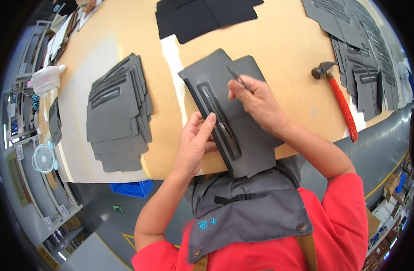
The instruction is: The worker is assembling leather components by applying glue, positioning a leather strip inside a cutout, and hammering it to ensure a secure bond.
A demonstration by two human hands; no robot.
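Observation:
A dark grey flat panel point(256, 122) with notched edges lies at a slant in front of me, its lower end close to my apron. Along its left part runs a long rounded slot point(216, 115) with a darker border. My left hand point(199, 137) pinches the panel's left edge, thumb on top beside the slot and fingers partly hidden underneath. Above the panel's right half, my right hand point(259, 99) is closed around a slim, dark pointed metal tool point(236, 76). The tool's tip points up and left; its exact kind is unclear.
Stacked grey panels point(114, 117) lie to the left, with more piled grey panels point(367, 58) at the far right. A hammer point(340, 101) with a red handle rests on the right. Black panels point(207, 18) sit at the far side of the table point(288, 45).

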